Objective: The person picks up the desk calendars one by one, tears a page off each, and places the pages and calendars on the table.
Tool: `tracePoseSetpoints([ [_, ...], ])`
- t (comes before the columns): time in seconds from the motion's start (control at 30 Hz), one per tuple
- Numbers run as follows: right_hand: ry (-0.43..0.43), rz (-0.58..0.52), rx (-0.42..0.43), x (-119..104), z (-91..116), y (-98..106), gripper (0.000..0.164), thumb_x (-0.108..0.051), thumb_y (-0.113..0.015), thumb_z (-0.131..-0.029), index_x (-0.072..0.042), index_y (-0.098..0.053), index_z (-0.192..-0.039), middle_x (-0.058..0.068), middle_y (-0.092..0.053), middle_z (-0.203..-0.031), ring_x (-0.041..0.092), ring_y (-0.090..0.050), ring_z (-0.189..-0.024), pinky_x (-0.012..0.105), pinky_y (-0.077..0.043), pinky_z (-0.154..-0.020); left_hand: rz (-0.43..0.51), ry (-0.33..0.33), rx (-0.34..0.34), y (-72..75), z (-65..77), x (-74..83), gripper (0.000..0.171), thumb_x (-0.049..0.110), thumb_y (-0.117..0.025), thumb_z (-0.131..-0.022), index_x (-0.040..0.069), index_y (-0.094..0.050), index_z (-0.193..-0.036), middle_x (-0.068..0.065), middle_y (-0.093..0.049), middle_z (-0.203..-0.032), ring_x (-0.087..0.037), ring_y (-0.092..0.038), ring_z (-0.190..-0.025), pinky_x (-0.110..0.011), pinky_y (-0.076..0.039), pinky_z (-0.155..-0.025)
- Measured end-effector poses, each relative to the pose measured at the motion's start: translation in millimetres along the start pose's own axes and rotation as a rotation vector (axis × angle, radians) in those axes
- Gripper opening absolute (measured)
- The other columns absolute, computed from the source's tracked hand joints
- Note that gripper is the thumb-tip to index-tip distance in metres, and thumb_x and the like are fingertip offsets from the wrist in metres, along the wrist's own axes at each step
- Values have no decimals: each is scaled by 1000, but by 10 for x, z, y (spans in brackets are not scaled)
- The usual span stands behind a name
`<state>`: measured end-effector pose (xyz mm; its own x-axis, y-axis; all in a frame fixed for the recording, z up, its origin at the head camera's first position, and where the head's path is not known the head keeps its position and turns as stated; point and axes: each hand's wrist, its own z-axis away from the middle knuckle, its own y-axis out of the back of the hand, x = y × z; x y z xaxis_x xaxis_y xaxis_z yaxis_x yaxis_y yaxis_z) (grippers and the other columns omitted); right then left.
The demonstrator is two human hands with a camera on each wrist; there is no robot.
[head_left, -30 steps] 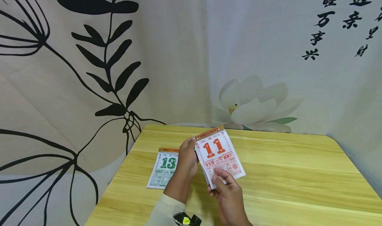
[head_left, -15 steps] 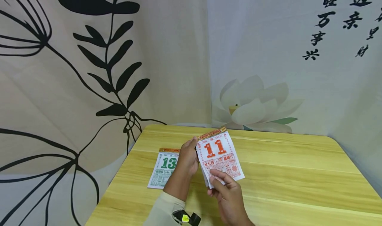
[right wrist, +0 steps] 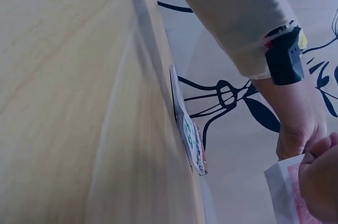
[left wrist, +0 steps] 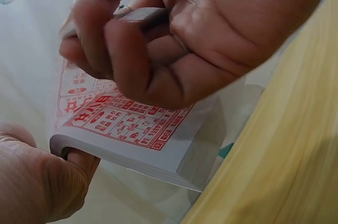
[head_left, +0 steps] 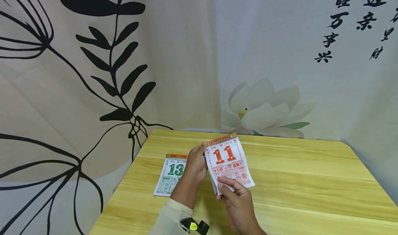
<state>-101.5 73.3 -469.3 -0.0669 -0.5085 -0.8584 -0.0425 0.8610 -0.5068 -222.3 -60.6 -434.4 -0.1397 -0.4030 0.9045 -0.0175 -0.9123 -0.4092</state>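
A tear-off calendar pad [head_left: 230, 166] with a red "11" and a red-gold top strip is held tilted above the table. My left hand [head_left: 197, 162] grips its upper left edge; in the left wrist view the fingers [left wrist: 129, 63] curl at the pad. With thumb and index finger, my right hand [head_left: 237, 204] pinches the bottom left corner, where some sheets stand apart from those beneath. In the left wrist view the pad [left wrist: 185, 150] shows its thick sheet edges, and the right hand [left wrist: 42, 176] bends the corner.
A second calendar pad [head_left: 164, 183] with a green "13" lies at the table's left, partly hidden by the left forearm. The wooden table [head_left: 311, 179] ends at a curtain [head_left: 183, 55] printed with plants and characters. A black camera [head_left: 194, 225] sits on the left wrist.
The held calendar pad has shifted slightly to the right and down. My right thumb and index finger have slid a little left along its bottom, and the top sheet now bows slightly.
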Motion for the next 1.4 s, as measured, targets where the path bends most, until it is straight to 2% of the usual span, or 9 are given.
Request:
tracePoseSetpoints([
  [0.23, 31, -44, -33, -49, -25, 2, 25, 5, -65, -103, -12, -82, -109, -2, -73, -103, 8, -66, -81, 21, -60, -75, -2, 6, -9, 9, -2, -23, 54, 35, -34, -122, -12, -56, -134, -10, -71, -106, -12, -74, -93, -22, -62, -78],
  [0.53, 36, -67, -33, -96, -27, -5, 22, 4, -65, -104, -11, -80, -106, -4, -73, -101, 8, -67, -79, 19, -60, -74, -27, 16, -6, 11, 0, -44, 57, 37, -35, -121, -13, -53, -142, -18, -69, -123, -16, -72, -107, -26, -61, -87],
  [0.8, 32, -56, -19, -110, -26, 10, 23, 4, -65, -104, -11, -81, -109, -1, -73, -107, 9, -68, -82, 19, -59, -74, -23, 18, -27, 26, 3, -57, 59, 36, -34, -122, -15, -49, -145, -17, -66, -123, -16, -71, -109, -25, -61, -89],
  [0.97, 32, -56, -3, -124, -27, 11, 23, 5, -65, -103, -9, -82, -111, 2, -72, -110, 8, -67, -81, 19, -59, -74, -31, 15, -19, 30, -4, -65, 57, 36, -35, -121, -15, -51, -142, -16, -69, -120, -15, -72, -107, -25, -61, -89],
  [1.2, 39, -75, 14, -154, -30, 5, 27, 7, -64, -103, -11, -83, -111, 1, -76, -111, 6, -67, -80, 18, -60, -74, -53, 21, -17, 56, -19, -82, 60, 38, -36, -121, -15, -52, -143, -21, -70, -127, -17, -73, -111, -26, -62, -92],
  [1.4, 47, -101, 17, -181, -35, 1, 29, 9, -63, -103, -10, -84, -111, 0, -77, -112, 6, -68, -81, 17, -60, -74, -58, 34, -21, 88, -24, -91, 61, 38, -35, -121, -15, -48, -148, -20, -66, -129, -18, -70, -114, -26, -60, -92],
])
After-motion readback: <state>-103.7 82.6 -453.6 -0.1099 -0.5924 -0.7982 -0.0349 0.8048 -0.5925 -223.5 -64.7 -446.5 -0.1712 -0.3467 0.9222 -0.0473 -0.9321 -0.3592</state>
